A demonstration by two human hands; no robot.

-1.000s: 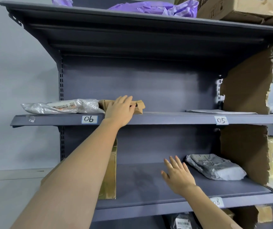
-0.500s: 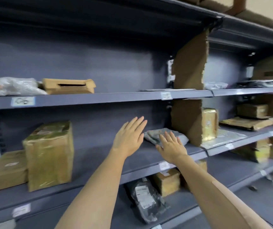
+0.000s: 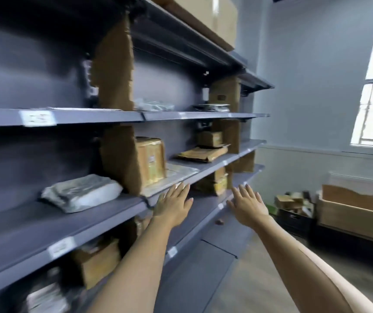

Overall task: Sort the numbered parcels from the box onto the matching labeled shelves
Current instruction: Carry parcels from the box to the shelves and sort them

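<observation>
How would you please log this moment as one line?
left hand: open, empty | right hand: open, empty | grey parcel: on middle shelf | open box: on floor, right | labels: blurred

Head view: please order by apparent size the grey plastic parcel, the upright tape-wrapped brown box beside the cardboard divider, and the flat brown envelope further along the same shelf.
1. Grey plastic parcel, largest, though it is nearest the camera.
2. Upright tape-wrapped box and flat brown envelope look alike in size; the envelope lies farther away, so I do not rank them.
</observation>
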